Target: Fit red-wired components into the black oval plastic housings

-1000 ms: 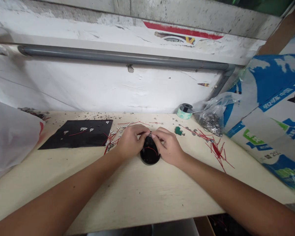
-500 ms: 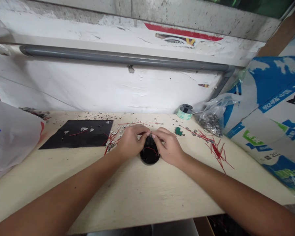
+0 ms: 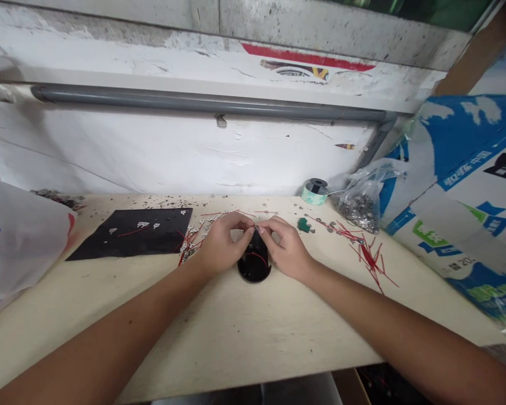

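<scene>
A glossy black rounded part (image 3: 253, 270), like a shallow housing, lies on the table between my hands, with a thin red wire (image 3: 259, 255) curving inside it. My left hand (image 3: 224, 239) pinches with thumb and forefinger at its narrow far end. Opposite, my right hand (image 3: 287, 244) pinches at the same spot, the fingertips of both hands almost meeting. Something tiny and metallic shows between the fingertips, too small to make out. Left of my left hand, small metal terminals and red wires (image 3: 193, 242) are heaped loosely.
A black mat (image 3: 129, 242) with several metal pieces lies left. To the right are a green piece (image 3: 304, 225), scattered red wires (image 3: 371, 259), a tape roll (image 3: 315, 192), a clear bag of metal parts (image 3: 358, 205) and a large box (image 3: 459, 214). A white bag (image 3: 21, 242) stands far left.
The view has shifted slightly. Both hands stay pinched together at the black part's far end, with only small finger movements.
</scene>
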`<state>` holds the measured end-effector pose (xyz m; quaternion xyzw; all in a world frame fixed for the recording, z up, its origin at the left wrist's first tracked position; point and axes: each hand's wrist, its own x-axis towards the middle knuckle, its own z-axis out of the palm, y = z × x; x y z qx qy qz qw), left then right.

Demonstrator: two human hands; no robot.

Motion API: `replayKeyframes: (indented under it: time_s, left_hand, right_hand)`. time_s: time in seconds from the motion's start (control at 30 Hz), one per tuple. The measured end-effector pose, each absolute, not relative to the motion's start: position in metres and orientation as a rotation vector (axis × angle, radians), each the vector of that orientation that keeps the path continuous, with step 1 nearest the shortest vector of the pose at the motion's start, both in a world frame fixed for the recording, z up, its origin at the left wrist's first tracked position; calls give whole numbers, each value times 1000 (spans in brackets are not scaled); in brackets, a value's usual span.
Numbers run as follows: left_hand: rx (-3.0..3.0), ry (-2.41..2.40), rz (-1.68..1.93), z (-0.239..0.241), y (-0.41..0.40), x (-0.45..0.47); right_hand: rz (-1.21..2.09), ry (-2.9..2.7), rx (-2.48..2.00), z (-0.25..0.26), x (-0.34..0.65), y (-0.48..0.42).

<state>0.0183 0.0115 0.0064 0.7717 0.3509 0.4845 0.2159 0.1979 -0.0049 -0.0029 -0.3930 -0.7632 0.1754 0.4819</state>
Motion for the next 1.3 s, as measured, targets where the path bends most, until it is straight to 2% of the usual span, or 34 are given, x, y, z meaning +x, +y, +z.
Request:
replayKeyframes:
  time_s: [0.17, 0.37, 0.53, 0.7, 1.0, 1.3]
  left_hand:
    - [2122, 1009, 1286, 10, 11, 18]
    - [1942, 1016, 1207, 2, 15, 16]
    - [1947, 1009, 1207, -1, 17, 16]
    - [1947, 992, 1261, -2, 20, 15]
    - [1806, 863, 1322, 3, 18, 16]
    - [1287, 678, 1130, 4, 23, 14]
  right_hand:
    - [362, -1865, -1032, -1, 200, -4]
    - [285, -1996, -1463, 6, 208, -3]
    - [561, -2052, -1350, 0, 206, -1]
    - [974, -1630, -1194, -4, 200, 4]
    - [1130, -1245, -1152, -1, 202, 10]
    - [1369, -1108, -972, -3, 198, 8]
